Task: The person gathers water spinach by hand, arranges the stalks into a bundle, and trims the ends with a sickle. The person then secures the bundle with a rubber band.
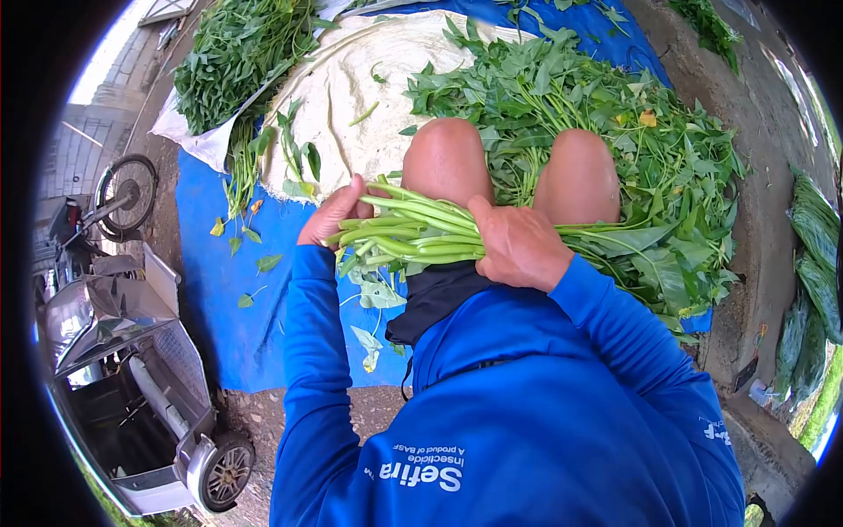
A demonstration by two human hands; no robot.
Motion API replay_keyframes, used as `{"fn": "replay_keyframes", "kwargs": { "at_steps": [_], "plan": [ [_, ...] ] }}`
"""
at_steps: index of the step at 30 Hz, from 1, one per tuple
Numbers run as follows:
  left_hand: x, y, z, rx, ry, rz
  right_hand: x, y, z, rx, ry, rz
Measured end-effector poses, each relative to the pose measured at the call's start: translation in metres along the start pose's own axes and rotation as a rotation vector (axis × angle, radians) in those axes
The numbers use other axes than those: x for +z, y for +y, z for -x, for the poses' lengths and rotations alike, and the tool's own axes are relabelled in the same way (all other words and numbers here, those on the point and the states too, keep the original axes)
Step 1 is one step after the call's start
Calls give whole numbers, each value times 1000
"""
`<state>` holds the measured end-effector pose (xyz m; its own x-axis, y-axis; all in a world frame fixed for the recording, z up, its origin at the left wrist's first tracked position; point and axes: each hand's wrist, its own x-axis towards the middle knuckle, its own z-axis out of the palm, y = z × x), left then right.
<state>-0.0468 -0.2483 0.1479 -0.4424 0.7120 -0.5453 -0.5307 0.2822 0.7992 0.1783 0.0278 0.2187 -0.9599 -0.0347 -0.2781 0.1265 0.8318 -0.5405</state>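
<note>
Stems of the green bundle (413,233) lie across my lap, just under my knees (448,158). My right hand (520,248) is clamped round them, fingers closed; my left hand (336,213) cups the cut ends, fingers together, over blue tarp (211,290)

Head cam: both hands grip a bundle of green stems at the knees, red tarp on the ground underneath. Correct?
One error: the tarp is blue, not red, as the head view shows. The rest stands: the left hand and right hand both grip the bundle of green stems at the knees.
</note>
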Motion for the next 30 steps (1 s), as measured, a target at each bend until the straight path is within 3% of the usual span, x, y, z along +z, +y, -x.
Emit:
{"fn": "replay_keyframes", "kwargs": {
  "at_steps": [2, 4, 6, 8, 9, 11, 13, 16, 17, 20, 21, 23, 25, 27, 28, 30],
  "plan": [
    [33, -4, 17, 289, 547, 510, -9, 12, -2, 39, -31, -163],
    [-30, -61, 47, 262, 235, 429, -26, 23, -2, 45, -39, -332],
    [-1, -66, 66, 230, -310, 266, -52, 26, -2, 10, -29, -499],
    [133, 1, 66, 313, -238, 165, -81, 9, 4, -49, 69, -543],
    [180, 10, 43, 545, -160, 184, -94, -5, 7, -95, 115, -566],
    [227, 46, 15, 782, 0, 290, -115, -36, 14, -154, 283, -316],
    [246, 98, 8, 802, 103, 467, -137, -54, 12, -187, 453, -232],
    [254, 158, 16, 1201, 47, 334, -174, -87, 12, -337, 660, -101],
    [265, 186, 35, 1334, -63, 480, -184, -99, 10, -412, 716, -80],
    [229, 251, 94, 1256, 161, -141, -206, -140, 4, -615, 790, -254],
    [235, 272, 120, 1276, 202, -224, -206, -148, 12, -656, 806, -179],
    [222, 296, 147, 1124, 117, -426, -207, -163, 26, -738, 843, -33],
    [224, 301, 155, 933, 12, -562, -191, -147, 47, -537, 593, -49],
    [222, 265, 132, 656, -155, -516, -150, -116, 67, -354, 404, -156],
    [221, 240, 116, 500, -220, -455, -121, -87, 76, -381, 366, -182],
    [212, 150, 66, 137, -328, -208, -68, -28, 96, -344, 149, -557]
  ]
}}
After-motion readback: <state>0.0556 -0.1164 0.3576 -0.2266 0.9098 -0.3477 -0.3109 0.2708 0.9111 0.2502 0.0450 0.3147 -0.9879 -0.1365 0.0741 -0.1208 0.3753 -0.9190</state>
